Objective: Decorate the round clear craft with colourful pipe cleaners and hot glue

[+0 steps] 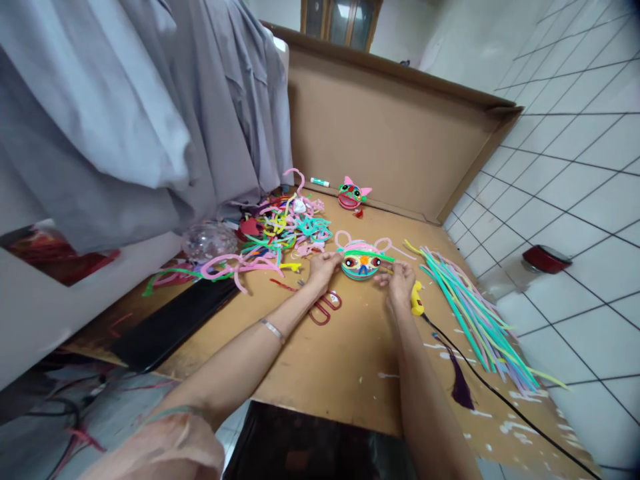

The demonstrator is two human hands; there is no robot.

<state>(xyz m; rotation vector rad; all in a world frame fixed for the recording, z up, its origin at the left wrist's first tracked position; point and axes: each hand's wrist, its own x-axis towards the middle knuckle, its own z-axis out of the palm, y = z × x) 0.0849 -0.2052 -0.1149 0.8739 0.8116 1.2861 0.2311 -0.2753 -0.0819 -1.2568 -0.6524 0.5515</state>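
A round pipe-cleaner animal face [361,261] with pink loop ears lies on the brown board [350,360]. My left hand [324,265] grips its left edge, fingers curled. On the other side, my right hand [399,279] pinches the face's right edge near a green strand. Both arms reach forward from the bottom of the view. Red-handled scissors [323,309] lie just below my left wrist. A yellow glue gun [417,299] rests beside my right hand.
A tangled heap of coloured pipe cleaners [280,233] lies at the left. Straight green and lilac stems [470,310] fan out at the right. A finished pink-eared face [351,194] and a marker [320,181] sit by the cardboard backing [390,133]. Grey cloth [125,100] hangs left. A black cord [500,393] trails right.
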